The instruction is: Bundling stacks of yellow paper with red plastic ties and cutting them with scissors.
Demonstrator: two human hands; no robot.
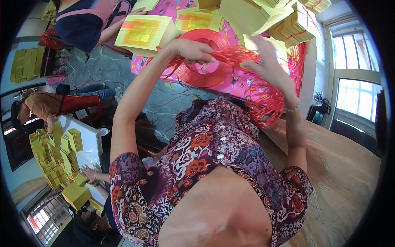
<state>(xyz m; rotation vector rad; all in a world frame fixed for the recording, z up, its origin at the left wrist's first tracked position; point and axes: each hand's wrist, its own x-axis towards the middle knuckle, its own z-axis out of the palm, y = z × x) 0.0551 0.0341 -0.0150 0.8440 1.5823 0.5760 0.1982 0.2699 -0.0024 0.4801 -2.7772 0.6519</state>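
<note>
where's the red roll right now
In the head view, the red roll lies at upper centre on the pink tablecloth, partly hidden by the left hand, right of a yellow paper stack.

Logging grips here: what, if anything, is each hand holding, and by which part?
The left hand grips red strands near one end; the right hand, open and blurred, shows no clear grip.

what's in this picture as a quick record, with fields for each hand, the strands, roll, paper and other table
left hand: closed on red strands
right hand: blurred, fingers spread, beside the strands; contact unclear
roll: red ring-shaped roll on a pink patterned cover
loose strands: tangled red bundle hanging at the right
paper: yellow stack with gold square, left of the roll
other table: white table, far left
</note>
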